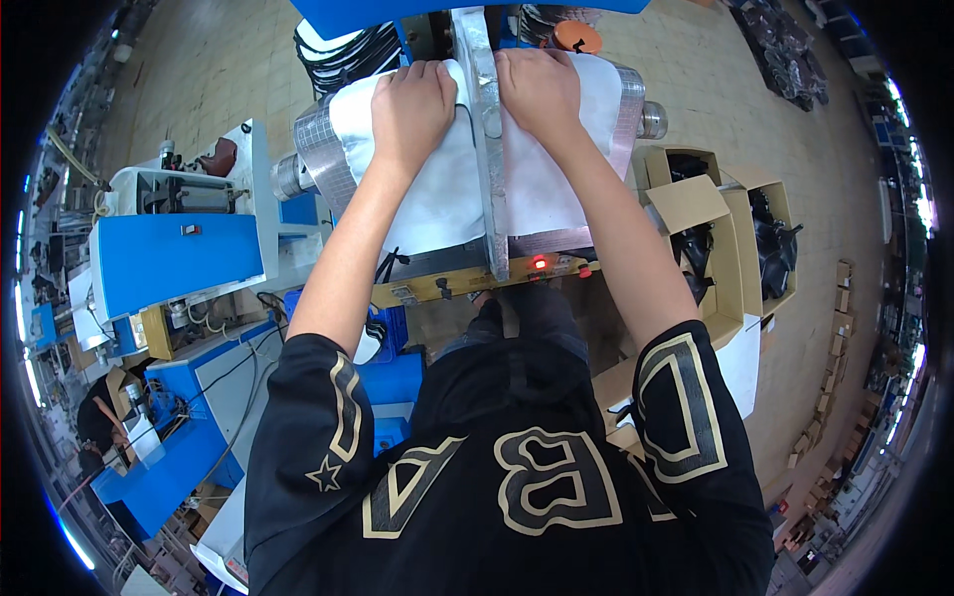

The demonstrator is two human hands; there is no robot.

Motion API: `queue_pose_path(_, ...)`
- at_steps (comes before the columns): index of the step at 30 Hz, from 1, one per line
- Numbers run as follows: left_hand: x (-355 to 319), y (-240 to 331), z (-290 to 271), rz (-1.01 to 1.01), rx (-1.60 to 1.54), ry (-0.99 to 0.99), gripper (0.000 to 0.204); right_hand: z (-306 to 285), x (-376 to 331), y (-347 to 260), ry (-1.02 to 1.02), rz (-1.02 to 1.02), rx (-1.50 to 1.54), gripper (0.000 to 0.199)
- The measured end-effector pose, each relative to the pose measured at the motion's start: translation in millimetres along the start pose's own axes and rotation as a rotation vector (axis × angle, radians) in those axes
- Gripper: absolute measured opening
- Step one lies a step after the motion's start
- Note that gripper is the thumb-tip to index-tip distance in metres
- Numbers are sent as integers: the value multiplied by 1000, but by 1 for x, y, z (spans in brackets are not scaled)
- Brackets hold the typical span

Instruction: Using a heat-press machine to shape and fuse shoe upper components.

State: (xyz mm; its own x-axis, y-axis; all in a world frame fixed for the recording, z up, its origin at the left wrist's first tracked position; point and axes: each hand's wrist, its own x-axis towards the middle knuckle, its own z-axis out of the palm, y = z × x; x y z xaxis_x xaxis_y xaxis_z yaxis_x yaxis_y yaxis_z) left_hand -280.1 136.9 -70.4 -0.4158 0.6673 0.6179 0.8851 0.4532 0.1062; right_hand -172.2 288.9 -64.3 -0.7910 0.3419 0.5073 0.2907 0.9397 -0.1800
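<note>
A pale metal bar (494, 199) runs from far to near through the middle of the machine in front of me. Left of it lies a white sheet (432, 204), right of it another white sheet (542, 189), both on sloping silver plates with a grid pattern. My left hand (415, 111) is closed, its fingers bent at the far part of the left sheet, close to the bar. My right hand (540, 91) is closed likewise on the right sheet's far part, against the bar. Both sets of fingertips are partly hidden. A thin dark cable (465, 119) bends beside my left hand.
A yellowish front rail (437, 286) carries a glowing red light (540, 263). Stacked dark-edged pieces (348, 60) and an orange round lid (576, 38) stand beyond. A blue machine (179, 253) is at left. Open cartons (740, 248) with black pieces stand right. Another person works far left.
</note>
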Motion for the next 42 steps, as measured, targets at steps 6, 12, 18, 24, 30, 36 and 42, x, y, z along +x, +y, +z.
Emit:
queue_pose_path(6, -16, 8, 2, 15, -13, 152, 30, 14, -11, 2, 249, -36, 4, 30)
queue_pose_path(12, -58, 22, -8, -40, 137, -3, 49, -1, -49, -7, 237, 71, -65, 48)
queue_pose_path(18, -168, 45, -14, -165, -57, -224, 55, -38, -105, -22, -101, 14, -6, 54)
queue_pose_path(24, -301, 69, -33, -174, -456, -476, 41, -74, -263, 11, -540, 188, 454, 36)
queue_pose_path(30, -493, 21, -47, -536, -673, -1125, 40, -124, -393, 21, -502, 816, 355, 45)
queue_pose_path(36, -467, 14, -39, -288, -835, -1180, 39, -159, -477, 88, -101, 1442, 214, 51)
queue_pose_path(42, -387, 63, -15, -157, -953, -1169, 38, -146, -506, 186, 97, 1572, 100, 39)
